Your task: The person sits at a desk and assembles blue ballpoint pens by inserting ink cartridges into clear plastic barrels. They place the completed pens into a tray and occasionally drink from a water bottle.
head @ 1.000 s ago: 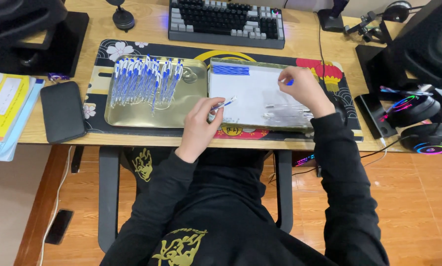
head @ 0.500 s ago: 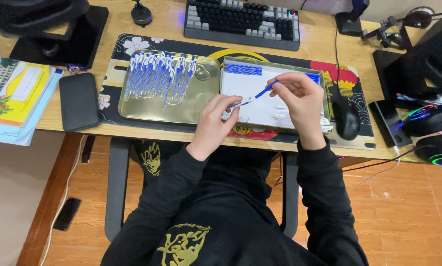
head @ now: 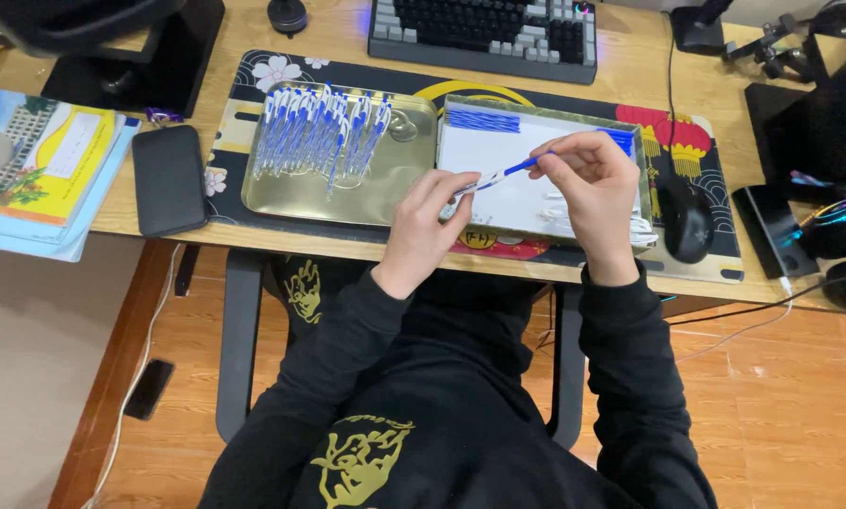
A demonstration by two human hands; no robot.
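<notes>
Both hands meet over the near edge of the bench, sharing one blue and white pen [head: 498, 175]. From my remote seat I see the left hand [head: 426, 221] curled closed, pinching the pen's pale end between thumb and fingertips, while the right hand [head: 593, 188] grips the blue end the same way, so the pen spans the gap between them, tilted up to the right.

Far left lie yellow and blue booklets [head: 41, 160], then a dark phone-like slab [head: 169, 179]. Next comes a gold tray [head: 348, 193] holding a row of finished pens [head: 319, 132]. Just beside it is a second tray [head: 536, 108] lined in white, with blue parts [head: 482, 120] along its far side; the held pen hovers above this one. Right of it sits a black mouse [head: 684, 220], and a keyboard [head: 484, 28] lies beyond.
</notes>
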